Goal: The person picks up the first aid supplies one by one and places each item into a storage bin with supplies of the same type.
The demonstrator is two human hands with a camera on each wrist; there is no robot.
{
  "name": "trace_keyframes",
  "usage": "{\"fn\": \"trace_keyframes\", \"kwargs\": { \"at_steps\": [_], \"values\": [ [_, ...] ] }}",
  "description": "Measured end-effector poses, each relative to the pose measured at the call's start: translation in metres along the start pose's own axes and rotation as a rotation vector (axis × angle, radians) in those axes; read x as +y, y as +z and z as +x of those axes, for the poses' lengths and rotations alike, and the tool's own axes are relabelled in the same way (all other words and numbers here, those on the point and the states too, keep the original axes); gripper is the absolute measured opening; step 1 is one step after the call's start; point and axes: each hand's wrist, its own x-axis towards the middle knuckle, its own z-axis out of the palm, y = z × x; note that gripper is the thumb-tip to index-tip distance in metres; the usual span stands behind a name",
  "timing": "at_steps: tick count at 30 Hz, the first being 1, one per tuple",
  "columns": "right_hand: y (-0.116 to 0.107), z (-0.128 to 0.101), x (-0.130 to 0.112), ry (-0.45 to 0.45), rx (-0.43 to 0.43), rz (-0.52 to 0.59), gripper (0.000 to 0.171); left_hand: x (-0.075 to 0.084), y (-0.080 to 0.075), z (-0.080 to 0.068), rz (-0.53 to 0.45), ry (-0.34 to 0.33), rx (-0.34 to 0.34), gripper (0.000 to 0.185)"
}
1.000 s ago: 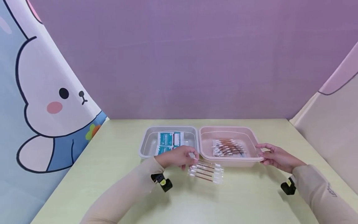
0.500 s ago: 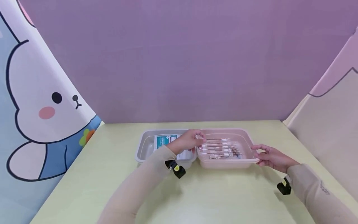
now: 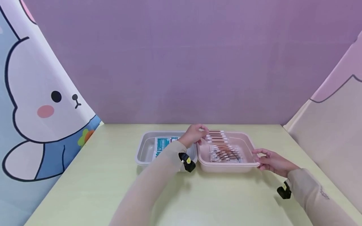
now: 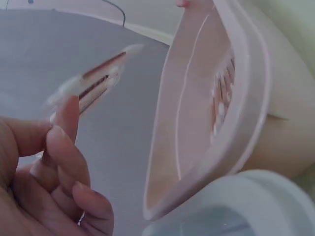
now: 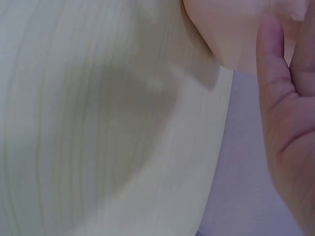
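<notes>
My left hand (image 3: 201,132) reaches over the back left of the pink tray (image 3: 226,168) and pinches one end of a clear strip of brown-tipped swabs (image 3: 216,136), which hangs above the tray. In the left wrist view the fingers (image 4: 61,147) pinch the swab strip (image 4: 96,81) beside the pink tray's rim (image 4: 246,98). More swab strips (image 3: 226,154) lie in the pink tray. My right hand (image 3: 262,158) holds the tray's right rim; the right wrist view shows that hand (image 5: 290,123) by the tray's corner (image 5: 231,34).
A grey tray (image 3: 142,157) with teal and white packets (image 3: 163,143) stands against the pink tray's left side. Both sit on a pale green table (image 3: 226,201). A purple wall is behind, a cartoon curtain at the left, a beige panel at the right.
My left hand lifted the swab strip from the table in front of the trays and carried it back over the pink tray. My right hand stayed on the tray's right rim.
</notes>
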Motion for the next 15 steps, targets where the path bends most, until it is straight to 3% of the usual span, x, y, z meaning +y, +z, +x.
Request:
{"fn": "trace_keyframes", "kwargs": {
  "at_steps": [5,10,13,15],
  "values": [
    [0.000,0.006,-0.001,-0.013,-0.016,0.015,0.033,-0.006,0.002,0.008,0.109,-0.018,-0.070,0.020],
    [0.002,0.002,-0.001,0.025,0.037,-0.074,0.029,-0.010,-0.004,0.000,0.258,0.071,-0.140,0.046],
    [0.002,-0.003,-0.007,0.057,0.077,-0.188,0.026,-0.012,-0.022,-0.012,0.296,0.142,-0.095,0.054],
    [0.000,-0.008,-0.013,0.072,0.122,-0.268,0.029,-0.017,-0.042,-0.022,0.350,0.215,-0.012,0.055]
  ]
}}
